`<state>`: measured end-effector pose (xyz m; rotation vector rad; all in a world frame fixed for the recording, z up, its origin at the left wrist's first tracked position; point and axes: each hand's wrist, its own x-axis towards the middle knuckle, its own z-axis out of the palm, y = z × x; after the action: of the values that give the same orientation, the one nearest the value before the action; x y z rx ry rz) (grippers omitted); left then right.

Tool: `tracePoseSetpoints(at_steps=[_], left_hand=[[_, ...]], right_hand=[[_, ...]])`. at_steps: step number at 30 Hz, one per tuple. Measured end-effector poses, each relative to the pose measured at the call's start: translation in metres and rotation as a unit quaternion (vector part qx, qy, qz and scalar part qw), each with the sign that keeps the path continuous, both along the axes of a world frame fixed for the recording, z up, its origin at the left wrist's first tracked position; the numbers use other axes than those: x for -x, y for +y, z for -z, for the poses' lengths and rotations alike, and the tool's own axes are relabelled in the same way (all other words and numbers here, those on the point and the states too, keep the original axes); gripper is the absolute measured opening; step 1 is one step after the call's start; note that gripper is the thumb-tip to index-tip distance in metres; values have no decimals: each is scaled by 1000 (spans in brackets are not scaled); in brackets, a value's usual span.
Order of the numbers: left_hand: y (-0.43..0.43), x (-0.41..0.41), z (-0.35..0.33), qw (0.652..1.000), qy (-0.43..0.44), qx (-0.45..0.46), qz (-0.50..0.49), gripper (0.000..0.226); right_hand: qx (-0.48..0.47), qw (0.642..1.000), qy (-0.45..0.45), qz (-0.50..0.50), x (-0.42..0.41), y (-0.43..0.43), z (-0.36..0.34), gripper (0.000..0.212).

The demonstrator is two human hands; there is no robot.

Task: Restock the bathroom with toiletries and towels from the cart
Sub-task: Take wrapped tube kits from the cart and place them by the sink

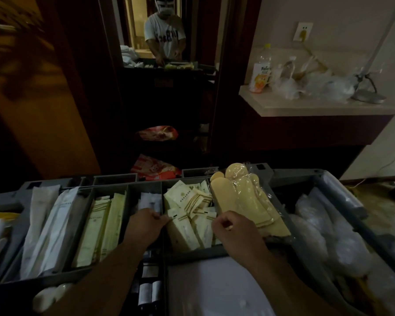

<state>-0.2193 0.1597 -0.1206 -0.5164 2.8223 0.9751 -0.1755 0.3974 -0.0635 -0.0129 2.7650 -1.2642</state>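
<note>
Head view, lower centre: the left hand [146, 224] has its grip pinched on one cream sachet [175, 214], lifting it from its sorted compartment in the cart tray [144, 185], apparently for restocking. Beside it, the right hand [236, 229] curls over the same compartment; I cannot tell whether it holds anything.

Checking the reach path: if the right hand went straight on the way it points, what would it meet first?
Likely the pile of cream sachets just ahead and left of the right hand; its height above them is unclear.
</note>
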Motion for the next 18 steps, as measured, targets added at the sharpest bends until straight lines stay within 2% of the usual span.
tracePoseSetpoints(at_steps=[3, 5, 7, 11, 18], left_hand=[[-7, -5, -1, 998, 47, 11, -42, 42], [-12, -7, 0, 999, 15, 0, -48, 31], [-13, -7, 3, 999, -19, 30, -32, 27], [-13, -3, 7, 998, 1, 62, -29, 21], [-15, 7, 11, 994, -84, 63, -35, 30]], right_hand=[[1, 1000, -5, 1, -1, -2, 2, 9], [3, 1000, -10, 1, -2, -6, 4, 8], [5, 1000, -16, -1, -5, -9, 5, 9], [21, 999, -24, -3, -8, -13, 6, 9], [13, 1000, -20, 4, -12, -7, 5, 7]])
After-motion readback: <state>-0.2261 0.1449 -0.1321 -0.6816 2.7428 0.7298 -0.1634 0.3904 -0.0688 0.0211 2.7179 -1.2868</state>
